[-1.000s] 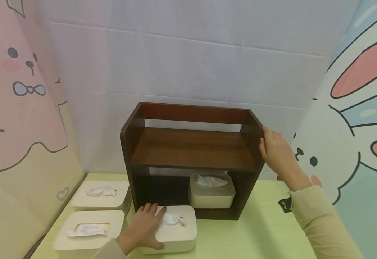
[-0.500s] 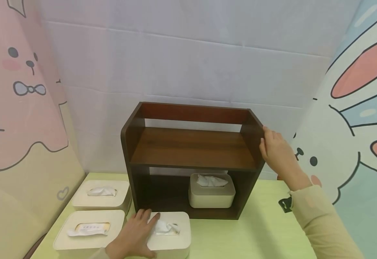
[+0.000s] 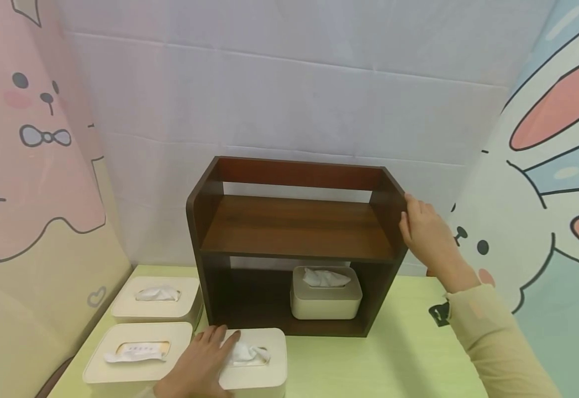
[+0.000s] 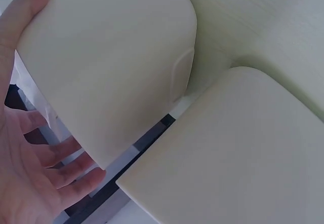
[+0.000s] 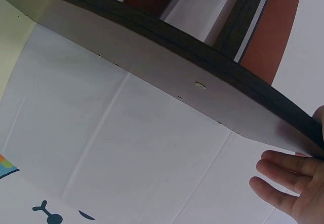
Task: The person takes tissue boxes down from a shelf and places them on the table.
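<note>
My left hand [image 3: 197, 365] is spread over the left end of a cream tissue box [image 3: 254, 376] with a white tissue poking from its slot. In the left wrist view, the thumb lies on one face of that box [image 4: 111, 57] and the fingers reach along its top edge. My right hand [image 3: 426, 237] grips the upper edge of the right side panel of a dark brown two-tier shelf [image 3: 294, 226]. In the right wrist view, the fingers of this hand [image 5: 304, 188] lie at the outer side of the panel [image 5: 202, 84].
Another tissue box [image 3: 326, 304] stands inside the shelf's lower tier, at the right. To the left of the shelf are two more boxes, a rear one [image 3: 155, 307] and a front one [image 3: 120, 373]. The pale green table [image 3: 349, 365] meets cartoon-printed side curtains and a white back curtain [image 3: 289, 105].
My left hand and the tissue box under it have moved left and toward me, away from the shelf's front and closer to the front left box. The right hand stays on the shelf.
</note>
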{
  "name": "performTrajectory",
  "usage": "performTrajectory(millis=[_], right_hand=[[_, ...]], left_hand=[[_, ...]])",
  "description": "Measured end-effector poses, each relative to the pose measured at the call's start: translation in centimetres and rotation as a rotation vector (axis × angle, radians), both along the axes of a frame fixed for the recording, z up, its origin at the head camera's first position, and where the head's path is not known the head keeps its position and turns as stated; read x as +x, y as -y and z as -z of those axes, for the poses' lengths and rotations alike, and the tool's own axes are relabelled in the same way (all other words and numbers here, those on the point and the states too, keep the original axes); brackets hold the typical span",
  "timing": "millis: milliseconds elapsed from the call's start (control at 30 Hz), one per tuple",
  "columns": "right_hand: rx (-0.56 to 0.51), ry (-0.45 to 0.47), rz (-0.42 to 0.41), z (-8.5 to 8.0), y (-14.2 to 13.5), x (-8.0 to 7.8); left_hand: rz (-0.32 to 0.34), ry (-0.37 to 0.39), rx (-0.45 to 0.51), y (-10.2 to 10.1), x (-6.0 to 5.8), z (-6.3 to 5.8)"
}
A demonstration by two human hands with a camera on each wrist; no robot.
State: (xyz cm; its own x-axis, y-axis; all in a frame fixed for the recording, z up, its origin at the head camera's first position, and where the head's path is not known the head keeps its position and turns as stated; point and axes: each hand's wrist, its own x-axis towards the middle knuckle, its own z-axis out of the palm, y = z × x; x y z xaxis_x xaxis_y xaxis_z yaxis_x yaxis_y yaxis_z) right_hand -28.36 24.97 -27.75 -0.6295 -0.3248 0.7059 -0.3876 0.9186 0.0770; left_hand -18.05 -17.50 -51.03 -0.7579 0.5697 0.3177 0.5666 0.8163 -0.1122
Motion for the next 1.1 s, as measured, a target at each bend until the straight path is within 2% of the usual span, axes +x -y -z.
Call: performTrajectory(millis=[267, 667, 933, 1100], right_hand=[[-0.001, 0.013, 0.003, -0.1, 0.1, 0.1], [-0.008, 0.025, 0.017, -0.1, 0.1, 0.3], [-0.008, 0.010, 0.008, -0.3, 0.2, 0.5], [-0.003, 0.004, 0.000, -0.3, 0.3, 0.5]], left_hand=[[0.015, -0.030, 0.002, 0.2, 0.2, 0.1], [-0.025, 0.139, 0.001, -0.2, 0.7, -0.5], [-0.041, 0.192, 0.008, -0.1, 0.7, -0.8], [-0.027, 0.217, 0.013, 0.0, 0.7, -1.0]])
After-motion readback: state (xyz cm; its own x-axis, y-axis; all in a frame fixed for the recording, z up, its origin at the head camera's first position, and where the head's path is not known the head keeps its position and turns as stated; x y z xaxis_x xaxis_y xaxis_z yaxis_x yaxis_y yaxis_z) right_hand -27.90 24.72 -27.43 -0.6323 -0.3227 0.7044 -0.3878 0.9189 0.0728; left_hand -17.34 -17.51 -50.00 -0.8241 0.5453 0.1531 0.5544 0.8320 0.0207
